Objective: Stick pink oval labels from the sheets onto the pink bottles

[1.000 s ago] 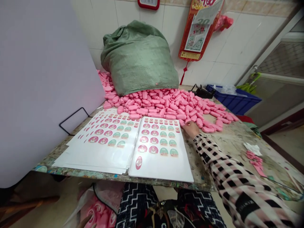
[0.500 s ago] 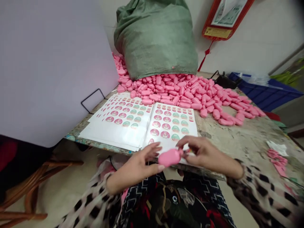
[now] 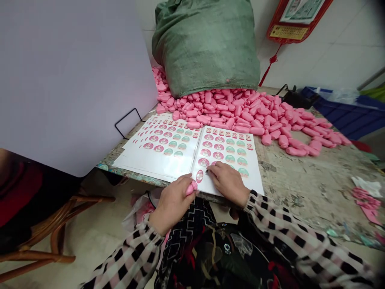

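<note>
My left hand is wrapped round a pink plastic piece, whose knobbed end sticks out between thumb and fingers at the table's front edge. Most of that piece is hidden in the palm. On the right-hand sticker sheet rests my right hand, its fingers pinched on a small dark pointed tool; the rest of the tool is hidden. The tip lies just right of a pink oval sticker. Pink and green round stickers fill rows farther up the sheet.
More sticker sheets lie fanned at left. Behind them, loose pink pieces spill from a large green sack. A blue crate stands at back right. A pale panel blocks the left, beside a wooden chair.
The pink piece has moved left, and my left hand has closed round it. My right hand has left the piece's end and come down on the sticker sheet. The view has shifted slightly.
</note>
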### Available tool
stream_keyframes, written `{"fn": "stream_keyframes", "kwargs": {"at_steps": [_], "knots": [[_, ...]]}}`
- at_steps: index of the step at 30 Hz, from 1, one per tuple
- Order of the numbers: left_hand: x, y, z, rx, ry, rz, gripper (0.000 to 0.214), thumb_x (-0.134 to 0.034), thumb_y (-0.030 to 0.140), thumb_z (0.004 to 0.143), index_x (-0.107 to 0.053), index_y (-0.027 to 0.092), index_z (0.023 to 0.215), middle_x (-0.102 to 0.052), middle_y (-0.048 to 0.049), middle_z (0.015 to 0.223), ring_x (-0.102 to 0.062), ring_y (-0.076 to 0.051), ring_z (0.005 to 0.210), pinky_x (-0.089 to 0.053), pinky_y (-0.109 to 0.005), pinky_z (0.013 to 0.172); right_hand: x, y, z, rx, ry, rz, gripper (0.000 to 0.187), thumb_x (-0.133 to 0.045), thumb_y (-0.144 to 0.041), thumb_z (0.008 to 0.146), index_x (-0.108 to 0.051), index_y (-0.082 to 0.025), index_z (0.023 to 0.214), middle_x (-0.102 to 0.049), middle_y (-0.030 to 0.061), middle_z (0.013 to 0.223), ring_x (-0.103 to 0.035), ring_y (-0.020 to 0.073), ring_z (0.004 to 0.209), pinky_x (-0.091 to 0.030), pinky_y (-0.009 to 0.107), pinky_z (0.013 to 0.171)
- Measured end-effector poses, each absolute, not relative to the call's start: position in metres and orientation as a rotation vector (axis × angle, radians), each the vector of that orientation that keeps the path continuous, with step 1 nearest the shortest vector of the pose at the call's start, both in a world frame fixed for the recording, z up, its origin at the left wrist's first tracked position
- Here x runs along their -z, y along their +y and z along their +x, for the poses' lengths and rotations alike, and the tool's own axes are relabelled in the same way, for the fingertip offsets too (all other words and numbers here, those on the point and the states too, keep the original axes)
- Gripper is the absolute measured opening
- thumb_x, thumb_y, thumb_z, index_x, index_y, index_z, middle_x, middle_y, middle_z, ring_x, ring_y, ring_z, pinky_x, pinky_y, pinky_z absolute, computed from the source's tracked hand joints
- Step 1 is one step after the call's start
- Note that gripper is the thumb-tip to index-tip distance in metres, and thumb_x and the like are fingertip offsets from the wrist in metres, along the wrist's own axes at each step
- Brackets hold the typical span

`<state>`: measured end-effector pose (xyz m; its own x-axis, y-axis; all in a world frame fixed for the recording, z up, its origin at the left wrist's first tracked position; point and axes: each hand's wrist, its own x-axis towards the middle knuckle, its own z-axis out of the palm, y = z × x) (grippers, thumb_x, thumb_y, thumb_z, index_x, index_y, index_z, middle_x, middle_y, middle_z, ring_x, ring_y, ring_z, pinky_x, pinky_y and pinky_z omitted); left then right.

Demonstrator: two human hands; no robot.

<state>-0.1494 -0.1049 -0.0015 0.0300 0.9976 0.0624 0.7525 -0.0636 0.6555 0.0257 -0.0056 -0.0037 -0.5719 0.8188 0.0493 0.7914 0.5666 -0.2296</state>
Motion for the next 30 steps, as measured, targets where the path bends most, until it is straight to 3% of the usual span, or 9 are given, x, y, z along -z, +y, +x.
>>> {"fn": "stream_keyframes", "kwargs": {"at_steps": [3, 6, 15, 30], "knots": [[0.008, -0.103, -0.144, -0.569, 1.719, 2.100, 0.037, -0.049, 0.025, 0.083, -0.050, 0.022, 0.120, -0.044, -0.0056, 0.137, -0.047, -0.020, 0.118, -0.038, -0.035, 0.097, 0.007, -0.006, 0.020, -0.193, -2.654, -1.400, 0.026, -0.034, -0.030, 0.093, -0.056, -0.022, 0.101, -0.058, 0.0057, 0.093, -0.052, 0.0180, 0.086, -0.034, 0.028, 0.067], [0.013, -0.107, -0.138, -0.392, 1.748, 2.174, 0.046, -0.052, 0.026, 0.082, -0.046, 0.024, 0.127, -0.036, -0.0046, 0.143, -0.050, -0.022, 0.115, -0.042, -0.036, 0.094, 0.007, -0.006, 0.018, -0.164, -2.669, -1.406, 0.026, -0.033, -0.032, 0.093, -0.057, -0.021, 0.096, -0.057, 0.0063, 0.094, -0.052, 0.0174, 0.085, -0.033, 0.027, 0.064], [0.018, -0.114, -0.132, -0.243, 1.872, 2.237, 0.053, -0.050, 0.023, 0.082, -0.039, 0.028, 0.133, -0.031, -0.0033, 0.146, -0.057, -0.021, 0.100, -0.047, -0.036, 0.084, 0.008, -0.004, 0.020, -0.105, -2.731, -1.320, 0.025, -0.034, -0.030, 0.093, -0.057, -0.021, 0.093, -0.056, 0.0052, 0.092, -0.052, 0.0170, 0.084, -0.032, 0.027, 0.061], [0.031, -0.118, -0.127, -0.230, 1.933, 2.244, 0.058, -0.045, 0.022, 0.084, -0.029, 0.032, 0.139, -0.023, -0.0042, 0.149, -0.058, -0.020, 0.092, -0.048, -0.035, 0.078, 0.006, -0.004, 0.022, -0.195, -2.731, -1.304, 0.025, -0.035, -0.030, 0.093, -0.059, -0.022, 0.093, -0.057, 0.0042, 0.092, -0.053, 0.0156, 0.082, -0.032, 0.027, 0.060]]}}
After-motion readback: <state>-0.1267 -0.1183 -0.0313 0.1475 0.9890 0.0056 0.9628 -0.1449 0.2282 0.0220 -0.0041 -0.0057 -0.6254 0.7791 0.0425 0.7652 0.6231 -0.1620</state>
